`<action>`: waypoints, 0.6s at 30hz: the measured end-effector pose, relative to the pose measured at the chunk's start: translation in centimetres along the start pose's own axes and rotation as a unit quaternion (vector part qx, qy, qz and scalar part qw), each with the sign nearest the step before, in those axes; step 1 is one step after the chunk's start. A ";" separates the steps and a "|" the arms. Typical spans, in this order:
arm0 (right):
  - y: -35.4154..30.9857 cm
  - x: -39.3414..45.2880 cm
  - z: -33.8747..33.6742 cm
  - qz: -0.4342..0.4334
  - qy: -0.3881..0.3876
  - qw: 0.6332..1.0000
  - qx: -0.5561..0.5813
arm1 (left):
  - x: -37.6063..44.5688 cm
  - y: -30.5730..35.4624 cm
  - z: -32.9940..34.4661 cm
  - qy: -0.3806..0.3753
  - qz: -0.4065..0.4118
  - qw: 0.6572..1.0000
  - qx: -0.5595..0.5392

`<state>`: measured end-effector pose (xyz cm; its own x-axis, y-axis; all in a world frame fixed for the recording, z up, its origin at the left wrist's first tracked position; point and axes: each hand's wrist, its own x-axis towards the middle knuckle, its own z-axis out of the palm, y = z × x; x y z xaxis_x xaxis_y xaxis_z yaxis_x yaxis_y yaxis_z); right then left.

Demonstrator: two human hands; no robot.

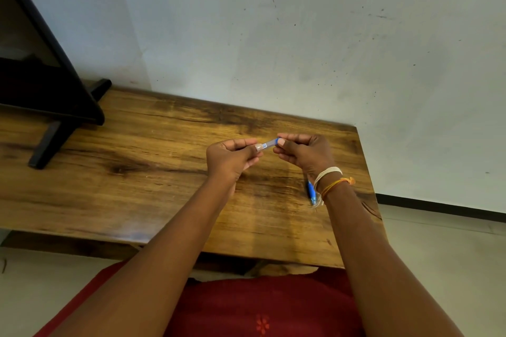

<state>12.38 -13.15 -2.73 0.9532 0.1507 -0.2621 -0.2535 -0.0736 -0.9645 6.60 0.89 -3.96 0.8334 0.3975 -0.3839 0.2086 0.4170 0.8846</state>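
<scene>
A slim pen (269, 143) with a clear barrel and blue parts is held level above the wooden table (153, 161). My left hand (232, 157) pinches its left end between thumb and fingers. My right hand (304, 152) grips its right end, where a blue part shows at the thumb. Only the short middle stretch of the pen shows between the two hands. A second blue pen piece (311, 192) lies on the table beside my right wrist, partly hidden by the thread bands there.
A black screen on a black stand (52, 107) occupies the table's left end. A pale wall (301, 35) runs right behind the table. The table's right edge is near my right arm, with light floor (443, 249) beyond it.
</scene>
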 end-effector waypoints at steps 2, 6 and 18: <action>-0.1 0.0 0.0 -0.004 0.002 1.000 -0.015 | 0.0 0.0 0.0 -0.003 0.000 1.000 0.004; 0.0 0.0 0.1 -0.014 0.000 0.999 -0.047 | 0.2 -0.1 0.0 0.001 -0.008 1.000 -0.002; 0.6 0.0 1.5 -0.035 -0.020 0.994 -0.098 | 0.6 -0.4 -0.1 0.041 -0.031 0.998 -0.029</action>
<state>11.95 -11.74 -3.32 0.9592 0.2001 -0.1996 -0.1466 -0.2517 -0.9566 6.99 1.06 -4.61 0.7746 0.4347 -0.4593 0.2262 0.4878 0.8431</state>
